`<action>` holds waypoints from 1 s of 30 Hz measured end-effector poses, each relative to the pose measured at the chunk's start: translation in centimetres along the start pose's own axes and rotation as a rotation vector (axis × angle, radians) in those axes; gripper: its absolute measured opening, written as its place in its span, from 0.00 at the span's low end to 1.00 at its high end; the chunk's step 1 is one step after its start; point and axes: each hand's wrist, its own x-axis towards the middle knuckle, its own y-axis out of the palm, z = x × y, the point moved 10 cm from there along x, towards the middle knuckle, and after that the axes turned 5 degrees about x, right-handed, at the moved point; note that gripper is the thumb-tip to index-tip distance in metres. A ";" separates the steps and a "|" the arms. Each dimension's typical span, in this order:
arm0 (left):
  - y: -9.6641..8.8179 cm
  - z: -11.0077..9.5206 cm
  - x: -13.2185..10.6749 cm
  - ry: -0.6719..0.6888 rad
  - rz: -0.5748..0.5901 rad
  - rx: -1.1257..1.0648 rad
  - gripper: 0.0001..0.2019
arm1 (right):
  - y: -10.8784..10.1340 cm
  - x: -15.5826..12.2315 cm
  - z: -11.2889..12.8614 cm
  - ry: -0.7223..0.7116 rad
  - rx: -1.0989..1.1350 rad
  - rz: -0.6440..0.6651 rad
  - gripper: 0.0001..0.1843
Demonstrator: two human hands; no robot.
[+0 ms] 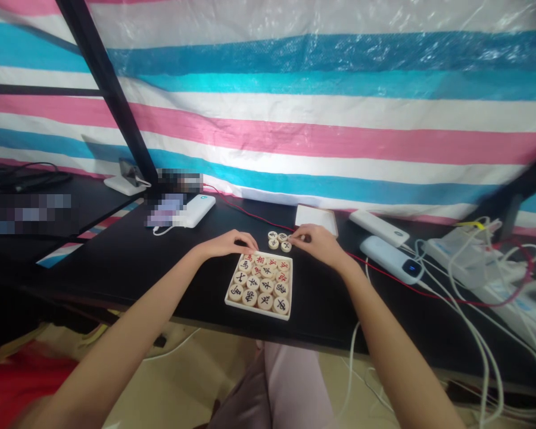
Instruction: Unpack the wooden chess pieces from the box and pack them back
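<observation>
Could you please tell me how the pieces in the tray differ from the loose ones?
The tray pieces sit in close rows inside the white tray, while the loose pieces cluster on the black table beyond it. The tray pieces outnumber the loose pieces. Some tray pieces bear red characters; the loose pieces show black ones. Both are round and pale.

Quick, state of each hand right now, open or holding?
Left hand: curled at the white tray's far-left corner; grip can't be told.
Right hand: at the loose round pieces; can't tell whether it's pinching one.
</observation>
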 end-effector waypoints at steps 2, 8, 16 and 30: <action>0.0 0.0 0.0 0.005 0.001 -0.004 0.12 | 0.0 0.0 -0.4 0.014 -0.021 0.020 0.14; 0.0 0.0 -0.1 0.003 0.000 -0.007 0.12 | 1.5 -0.1 -0.3 -0.025 -0.013 0.123 0.20; 0.0 -0.1 0.0 0.003 -0.001 -0.003 0.12 | 1.4 -0.3 2.4 -0.048 0.234 0.114 0.15; -0.1 0.0 0.0 0.007 -0.003 -0.008 0.12 | 4.8 -1.8 7.0 -0.255 0.370 0.463 0.17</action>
